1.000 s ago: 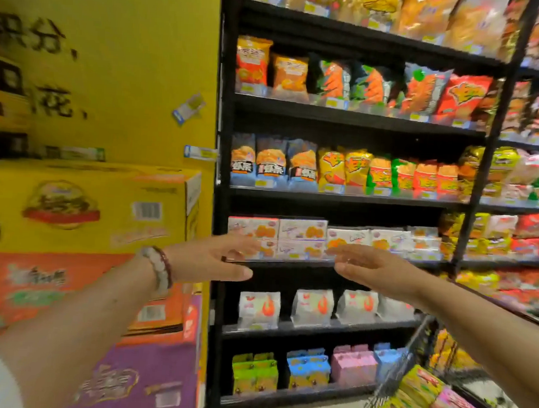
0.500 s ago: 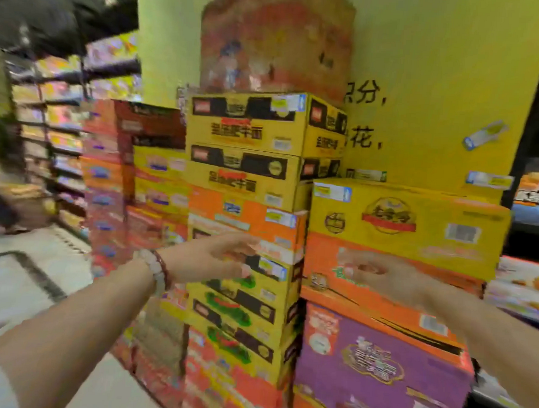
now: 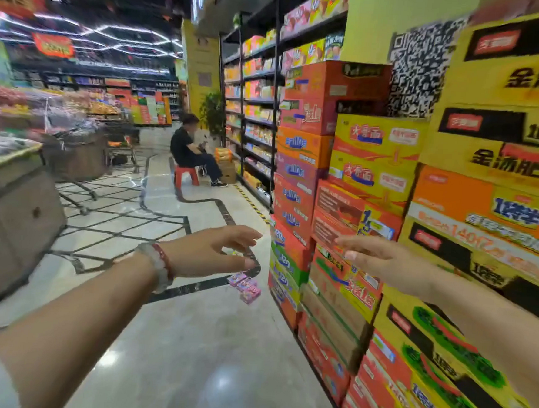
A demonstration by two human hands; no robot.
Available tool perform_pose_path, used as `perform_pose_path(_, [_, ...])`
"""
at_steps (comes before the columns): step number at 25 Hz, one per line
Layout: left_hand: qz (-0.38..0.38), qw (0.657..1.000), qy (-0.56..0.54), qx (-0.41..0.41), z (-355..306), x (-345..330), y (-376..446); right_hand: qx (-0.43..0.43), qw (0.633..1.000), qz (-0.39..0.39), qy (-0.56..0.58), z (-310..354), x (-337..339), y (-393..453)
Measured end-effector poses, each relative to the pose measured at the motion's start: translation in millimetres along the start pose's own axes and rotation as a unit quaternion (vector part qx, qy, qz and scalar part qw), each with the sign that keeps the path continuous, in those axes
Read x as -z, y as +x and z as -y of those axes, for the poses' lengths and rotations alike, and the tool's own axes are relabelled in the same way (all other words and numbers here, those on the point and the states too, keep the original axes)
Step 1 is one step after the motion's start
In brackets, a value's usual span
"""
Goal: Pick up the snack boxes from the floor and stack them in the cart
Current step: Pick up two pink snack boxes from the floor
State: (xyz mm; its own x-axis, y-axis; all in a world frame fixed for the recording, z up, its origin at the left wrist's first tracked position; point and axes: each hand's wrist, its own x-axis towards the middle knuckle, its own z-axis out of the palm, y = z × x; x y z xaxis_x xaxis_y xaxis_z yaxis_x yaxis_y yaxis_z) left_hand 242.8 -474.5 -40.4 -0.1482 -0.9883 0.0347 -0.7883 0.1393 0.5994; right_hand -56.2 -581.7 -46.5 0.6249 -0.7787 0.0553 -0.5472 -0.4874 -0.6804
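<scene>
A few small pink and purple snack boxes (image 3: 246,287) lie on the shiny tiled floor, close to the foot of a stack of cartons. My left hand (image 3: 208,251), with a bead bracelet at the wrist, is stretched out above them with fingers relaxed and holds nothing. My right hand (image 3: 381,259) reaches forward in front of the cartons, fingers straight, also holding nothing. No cart for the boxes is visible near me in this view.
A tall wall of stacked noodle cartons (image 3: 419,213) fills the right side. Shelving (image 3: 254,114) runs down the aisle behind it. A person sits on a red stool (image 3: 186,175) farther on. A produce stand (image 3: 12,207) is at the left, a trolley (image 3: 120,144) beyond.
The view has swung left from the snack shelves and cart, past the carton stack, to the open aisle. Both hands stay stretched out and empty; the snack boxes on the floor have come into sight.
</scene>
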Motion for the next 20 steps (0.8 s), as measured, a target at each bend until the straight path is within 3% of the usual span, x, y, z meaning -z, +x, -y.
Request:
perform_pose_path(7, [-0.017,0.996,-0.023,0.080,125,22,121,0.028,0.994,0.102,0.025,-32,-59,224])
perform_pose_path(13, [-0.026,0.991,-0.006,0.129,234,71,204,0.012,0.990,0.130,0.056,-45,-105,397])
perform_pose_path(20, [-0.003,0.991,-0.018,0.132,389,150,309,0.007,0.989,0.147,0.001,-39,-156,569])
